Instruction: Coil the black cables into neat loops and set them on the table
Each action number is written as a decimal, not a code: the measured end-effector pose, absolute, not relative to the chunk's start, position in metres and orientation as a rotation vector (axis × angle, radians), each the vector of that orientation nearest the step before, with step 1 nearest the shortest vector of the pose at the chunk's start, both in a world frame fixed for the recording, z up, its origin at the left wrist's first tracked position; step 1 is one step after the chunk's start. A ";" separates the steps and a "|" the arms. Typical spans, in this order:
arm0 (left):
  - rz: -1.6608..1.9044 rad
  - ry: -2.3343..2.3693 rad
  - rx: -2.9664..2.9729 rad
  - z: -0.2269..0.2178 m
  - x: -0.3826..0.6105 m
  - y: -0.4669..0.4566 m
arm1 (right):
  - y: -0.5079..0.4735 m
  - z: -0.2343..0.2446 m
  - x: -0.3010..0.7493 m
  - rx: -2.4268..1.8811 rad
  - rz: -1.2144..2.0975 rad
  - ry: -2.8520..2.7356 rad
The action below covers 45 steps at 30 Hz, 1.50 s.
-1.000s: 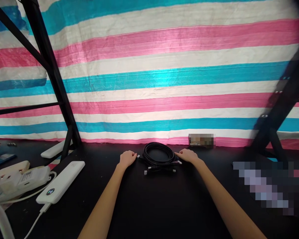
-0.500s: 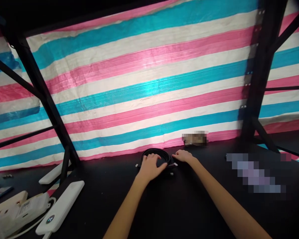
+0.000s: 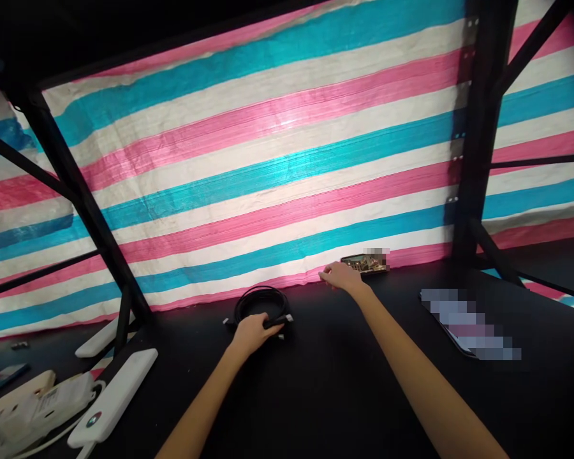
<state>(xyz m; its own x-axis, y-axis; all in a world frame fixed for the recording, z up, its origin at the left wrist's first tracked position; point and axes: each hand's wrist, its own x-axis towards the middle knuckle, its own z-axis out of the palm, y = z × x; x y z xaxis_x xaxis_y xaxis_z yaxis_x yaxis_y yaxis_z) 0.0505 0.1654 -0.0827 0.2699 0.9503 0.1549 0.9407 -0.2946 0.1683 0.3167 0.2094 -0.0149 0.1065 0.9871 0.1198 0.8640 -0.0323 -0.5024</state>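
On the black tabletop (image 3: 316,376), near the striped sheet, a coiled black cable (image 3: 259,292) lies in a ring. Light-coloured connectors stick out at its left and right. My left hand (image 3: 249,334) is closed on the coil's near side, thumb and fingers around part of the cable bundle. Farther right, my right hand (image 3: 343,276) is raised a little, fingers loosely bent with a small gap at the thumb. I see nothing in it. Just behind it a phone-like device (image 3: 358,263) leans at the sheet's foot, partly pixelated and partly covered by this hand.
At right lies a flat, phone-like thing (image 3: 452,328), mostly pixelated. White power bank (image 3: 119,395), with a lit round display, lies at left beside a white power strip (image 3: 52,401) with plugs. Black frame posts (image 3: 478,127) stand before the striped sheet (image 3: 268,172).
My left hand has closed on the coiled cable, and both have shifted left. My right hand has moved away from the coil, back towards the leaning device. The camera view has turned slightly right.
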 end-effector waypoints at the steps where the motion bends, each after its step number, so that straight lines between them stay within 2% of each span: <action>1: 0.360 1.895 2.446 -0.083 0.038 0.164 | 0.205 -0.007 0.315 -1.904 0.334 -1.779; 7: 0.388 2.124 2.358 -0.083 -0.020 0.153 | 0.178 0.028 0.304 -1.650 0.293 -1.783; 14: 0.337 2.148 2.365 -0.089 -0.032 0.153 | 0.171 0.032 0.293 -1.409 0.203 -1.626; 36: 0.368 2.111 2.464 -0.094 -0.036 0.154 | 0.158 0.034 0.285 -1.351 0.153 -1.603; 45: 0.378 2.046 2.470 -0.092 -0.043 0.142 | 0.148 0.045 0.294 -1.201 0.081 -1.576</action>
